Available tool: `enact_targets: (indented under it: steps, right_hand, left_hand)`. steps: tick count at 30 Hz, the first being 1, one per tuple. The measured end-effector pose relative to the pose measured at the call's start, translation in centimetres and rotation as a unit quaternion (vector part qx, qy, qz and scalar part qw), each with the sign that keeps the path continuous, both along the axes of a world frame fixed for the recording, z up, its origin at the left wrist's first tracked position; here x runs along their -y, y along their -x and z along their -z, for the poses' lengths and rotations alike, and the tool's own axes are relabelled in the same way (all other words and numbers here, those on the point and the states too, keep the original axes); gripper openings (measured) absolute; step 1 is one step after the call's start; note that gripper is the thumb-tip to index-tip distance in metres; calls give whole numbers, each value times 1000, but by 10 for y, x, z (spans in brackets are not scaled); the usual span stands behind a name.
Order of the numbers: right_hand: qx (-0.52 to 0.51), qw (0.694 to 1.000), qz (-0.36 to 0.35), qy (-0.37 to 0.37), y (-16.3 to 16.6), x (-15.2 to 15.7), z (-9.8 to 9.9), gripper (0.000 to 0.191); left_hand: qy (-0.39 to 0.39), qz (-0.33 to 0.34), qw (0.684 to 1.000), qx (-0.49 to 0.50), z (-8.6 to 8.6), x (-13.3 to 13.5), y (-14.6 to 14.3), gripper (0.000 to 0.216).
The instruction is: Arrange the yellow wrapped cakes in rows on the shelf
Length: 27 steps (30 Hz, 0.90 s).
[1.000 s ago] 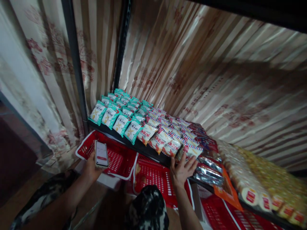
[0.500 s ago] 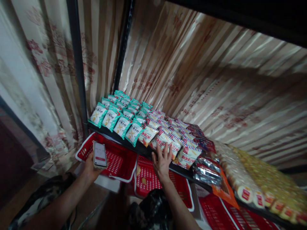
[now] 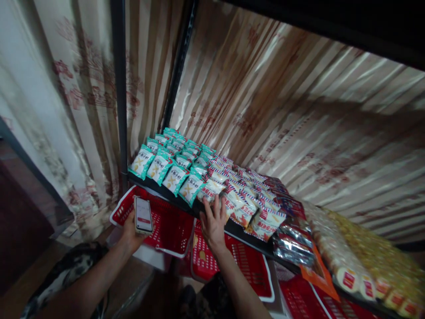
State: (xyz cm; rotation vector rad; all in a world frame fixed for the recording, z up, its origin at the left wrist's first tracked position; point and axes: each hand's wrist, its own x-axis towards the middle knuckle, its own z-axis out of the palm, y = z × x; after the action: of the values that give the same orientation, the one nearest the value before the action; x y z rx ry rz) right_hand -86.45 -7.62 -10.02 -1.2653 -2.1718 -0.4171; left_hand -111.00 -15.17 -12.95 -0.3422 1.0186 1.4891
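In my left hand (image 3: 132,232) is a smartphone (image 3: 143,215) with a lit white screen, held over a red basket. My right hand (image 3: 213,222) is at the front edge of the black shelf, fingers spread, its fingertips at the lower part of a white snack bag (image 3: 211,189); whether they touch it I cannot tell. Right of that hand stand more white snack bags with striped tops (image 3: 244,210). To its left are several rows of teal-and-white snack bags (image 3: 175,178), leaning back on the shelf.
Red plastic baskets with white rims (image 3: 186,254) stand below the shelf (image 3: 166,189). Farther right lie silver packets (image 3: 294,246), an orange packet (image 3: 320,277) and long clear-wrapped rolls (image 3: 345,277). A black post (image 3: 119,88) rises at the left, and patterned curtains (image 3: 265,102) hang behind.
My right hand has moved left along the front row, from one white snack bag to the leftmost one. The view has shifted slightly; my left hand still holds the smartphone.
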Motion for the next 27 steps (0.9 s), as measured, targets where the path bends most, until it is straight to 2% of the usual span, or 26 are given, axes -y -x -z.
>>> enact_targets:
  steps: [3, 8, 15, 21, 24, 27]
  right_hand:
    - [17, 999, -36, 21, 29, 6, 0, 51]
    - [25, 999, -32, 30, 59, 0, 8, 52]
    - [38, 999, -2, 25, 57, -15, 16, 51]
    - [41, 999, 1, 22, 58, -9, 14, 50]
    - [37, 999, -17, 15, 65, -2, 12, 50]
    - [61, 995, -71, 17, 81, 3, 9, 50]
  left_hand:
    - [2, -7, 1000, 10, 3, -2, 1, 26]
    - [-1, 4, 1000, 17, 5, -4, 2, 28]
    - [-5, -23, 999, 33, 12, -5, 7, 23]
    - [0, -7, 1000, 25, 15, -4, 5, 26]
    - [14, 4, 1000, 26, 13, -3, 4, 31]
    - [21, 0, 999, 28, 11, -4, 3, 32]
